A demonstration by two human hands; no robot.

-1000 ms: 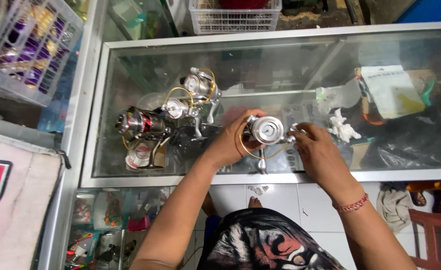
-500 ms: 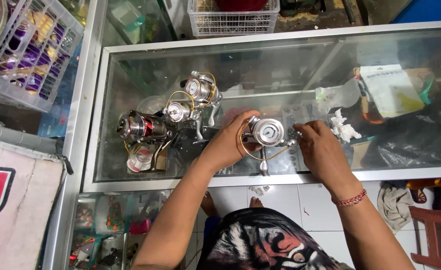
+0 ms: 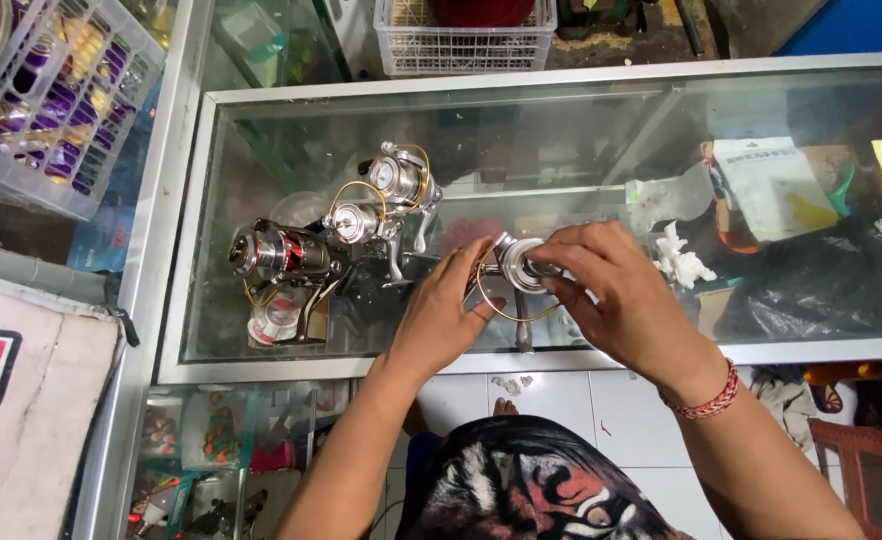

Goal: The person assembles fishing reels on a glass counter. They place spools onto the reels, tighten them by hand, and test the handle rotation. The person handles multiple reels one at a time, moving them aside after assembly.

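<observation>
Silver spinning reel: left hand is clasping its body while right hand is pinching the spool, near the glass counter's front edge. Three more reels are standing toward its left side.

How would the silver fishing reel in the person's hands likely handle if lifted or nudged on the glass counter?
The silver fishing reel looks metal and rigid, so probably dense for its size. Its round spool and thin foot suggest it would tip or roll on the glass counter. The gold bail wire looks thin, likely bendable; both hands, left and right, steady it.
</observation>
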